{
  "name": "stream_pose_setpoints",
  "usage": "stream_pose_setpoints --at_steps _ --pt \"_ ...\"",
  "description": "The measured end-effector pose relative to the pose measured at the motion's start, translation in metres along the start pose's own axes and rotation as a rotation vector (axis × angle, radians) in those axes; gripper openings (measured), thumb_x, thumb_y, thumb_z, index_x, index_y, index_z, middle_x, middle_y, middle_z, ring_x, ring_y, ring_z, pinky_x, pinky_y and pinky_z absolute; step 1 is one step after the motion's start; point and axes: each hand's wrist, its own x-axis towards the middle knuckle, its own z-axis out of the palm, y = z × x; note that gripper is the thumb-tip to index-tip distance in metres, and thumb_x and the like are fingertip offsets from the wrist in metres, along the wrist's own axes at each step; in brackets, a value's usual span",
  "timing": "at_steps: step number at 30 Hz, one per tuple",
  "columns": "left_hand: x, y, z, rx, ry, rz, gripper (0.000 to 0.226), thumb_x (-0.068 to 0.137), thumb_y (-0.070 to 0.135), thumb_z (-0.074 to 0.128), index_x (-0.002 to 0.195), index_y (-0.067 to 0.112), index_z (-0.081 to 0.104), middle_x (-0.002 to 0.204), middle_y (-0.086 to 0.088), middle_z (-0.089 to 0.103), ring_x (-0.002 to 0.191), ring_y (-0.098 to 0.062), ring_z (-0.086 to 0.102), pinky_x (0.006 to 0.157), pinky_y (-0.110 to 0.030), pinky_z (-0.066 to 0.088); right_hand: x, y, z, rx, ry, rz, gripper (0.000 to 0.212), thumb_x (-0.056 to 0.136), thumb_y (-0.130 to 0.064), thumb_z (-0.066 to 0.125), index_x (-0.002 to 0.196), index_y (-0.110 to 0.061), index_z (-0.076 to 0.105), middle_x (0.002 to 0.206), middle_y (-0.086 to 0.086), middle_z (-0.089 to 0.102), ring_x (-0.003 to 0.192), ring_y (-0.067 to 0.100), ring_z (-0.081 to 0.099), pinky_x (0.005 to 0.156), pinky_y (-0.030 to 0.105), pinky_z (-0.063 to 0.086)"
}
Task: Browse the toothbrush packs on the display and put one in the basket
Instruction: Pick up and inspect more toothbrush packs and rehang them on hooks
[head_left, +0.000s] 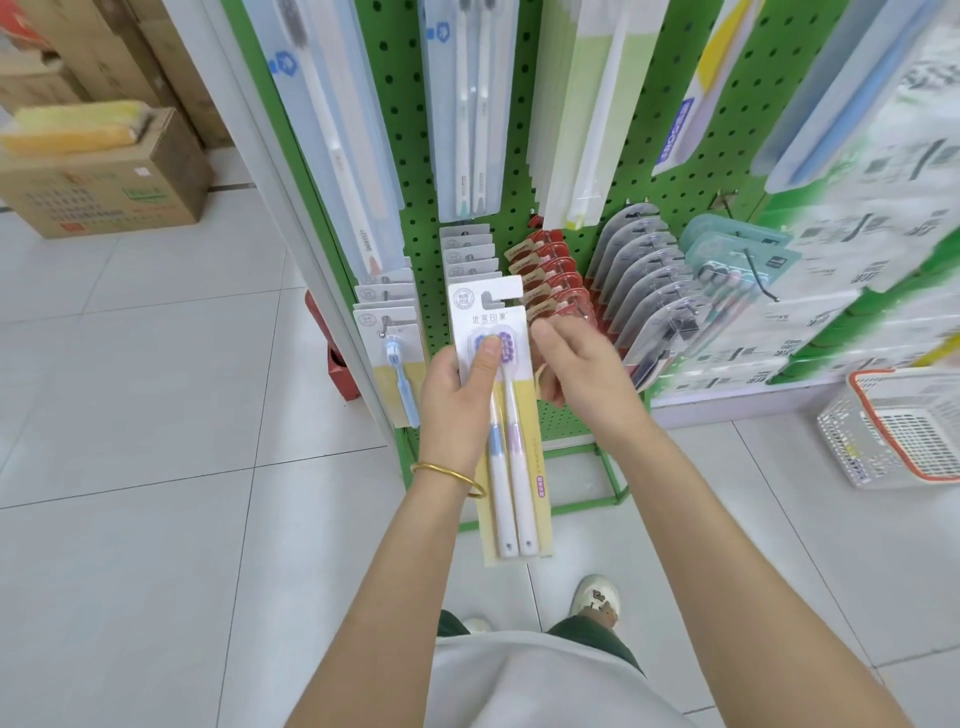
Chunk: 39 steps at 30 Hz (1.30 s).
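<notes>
thin card under a clear blister makes the toothbrush pack (519, 415), judged light, flat, slightly bendy and slick-fronted; it is best pinched across the upper card. it is held before the green display (415, 156) by the left hand (457, 395), thumb pressed over the brush heads. the fingers of the right hand (576, 374) are curled by the red packs (550, 280); whether anything is held cannot be told. in the white basket (852, 447) on the floor, only mesh is seen.

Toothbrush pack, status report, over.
Left hand holds two-brush pack, off its hook. Right hand at red packs, grip unclear. Basket on floor, right; nothing blocking.
</notes>
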Motion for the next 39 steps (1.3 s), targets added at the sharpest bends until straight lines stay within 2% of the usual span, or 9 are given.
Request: stream_pose_setpoints --at_steps 6,9,12,17,25,29,33,36,39 --pt "-0.003 0.005 0.003 0.039 -0.166 0.040 0.024 0.091 0.037 0.055 0.108 0.020 0.055 0.105 0.004 0.064 0.100 -0.006 0.062 0.092 -0.030 0.049 -0.014 0.018 0.013 0.103 0.179 -0.004 0.032 0.095 -0.015 0.054 0.063 -0.013 0.054 0.051 -0.014 0.042 0.051 0.007 0.034 0.052 0.025 0.029" --pt "-0.007 0.002 0.001 0.176 -0.304 0.171 0.036 0.093 0.016 0.056 0.126 0.017 0.043 0.110 0.023 0.048 0.097 0.017 0.049 0.086 -0.003 0.038 -0.011 0.018 0.011 0.217 0.254 0.024 0.038 0.093 -0.020 0.055 0.055 -0.020 0.050 0.051 -0.014 0.040 0.053 0.010 0.031 0.058 0.025 0.029" --pt "-0.013 -0.001 -0.002 0.279 -0.408 0.235 0.049 0.092 0.010 0.056 0.132 0.024 0.032 0.117 0.024 0.041 0.102 0.027 0.039 0.083 0.006 0.029 -0.004 0.015 0.006 0.291 0.331 0.061 0.034 0.089 -0.028 0.055 0.062 -0.008 0.052 0.056 -0.003 0.039 0.054 0.013 0.030 0.057 0.028 0.027" --pt "-0.013 -0.006 -0.012 0.412 -0.500 0.208 0.092 0.078 0.011 0.074 0.145 0.027 0.013 0.142 0.008 0.033 0.129 -0.004 0.036 0.109 -0.022 0.031 0.002 0.015 0.000 0.317 0.469 0.115 0.037 0.096 -0.021 0.052 0.059 -0.022 0.053 0.053 -0.007 0.044 0.052 0.013 0.037 0.056 0.030 0.032" --pt "-0.024 -0.013 -0.010 0.825 -0.467 0.265 0.104 0.070 0.032 0.080 0.146 0.021 0.009 0.144 -0.002 0.021 0.131 -0.017 0.032 0.101 -0.025 0.032 0.003 0.012 0.007 0.293 0.564 0.112 0.035 0.093 -0.026 0.054 0.058 -0.022 0.054 0.061 0.004 0.049 0.061 0.023 0.043 0.060 0.036 0.037" --pt "-0.022 -0.012 -0.009 0.762 -0.484 0.256 0.090 0.077 0.010 0.067 0.147 0.019 0.010 0.143 -0.002 0.019 0.128 -0.015 0.032 0.093 -0.016 0.032 -0.003 0.006 0.003 0.348 0.482 0.111 0.028 0.096 -0.022 0.053 0.072 -0.010 0.056 0.057 0.004 0.047 0.047 0.012 0.042 0.047 0.027 0.037" --pt "-0.015 -0.008 -0.013 0.523 -0.542 0.185 0.076 0.081 -0.010 0.046 0.143 0.028 0.022 0.133 -0.001 0.038 0.116 -0.018 0.045 0.088 -0.023 0.042 -0.005 0.003 0.000 0.438 0.356 0.102 0.022 0.097 -0.027 0.052 0.086 -0.013 0.065 0.091 0.010 0.066 0.079 0.015 0.062 0.065 0.024 0.053" --pt "-0.013 -0.011 -0.014 0.350 -0.534 0.124 0.056 0.089 -0.008 0.043 0.123 0.037 0.037 0.116 0.006 0.056 0.109 -0.016 0.058 0.086 -0.025 0.046 -0.004 0.004 0.002 0.463 0.344 0.104 0.007 0.093 -0.011 0.057 0.088 -0.015 0.055 0.099 0.010 0.063 0.089 0.018 0.063 0.072 0.027 0.055" --pt "-0.012 -0.015 -0.014 0.251 -0.495 0.024 0.030 0.093 0.003 0.051 0.117 0.020 0.052 0.107 0.002 0.066 0.091 -0.004 0.066 0.081 -0.021 0.050 -0.001 0.005 0.003 0.483 0.399 0.106 0.020 0.091 -0.002 0.058 0.091 -0.018 0.046 0.086 0.004 0.066 0.080 0.016 0.065 0.069 0.030 0.056"
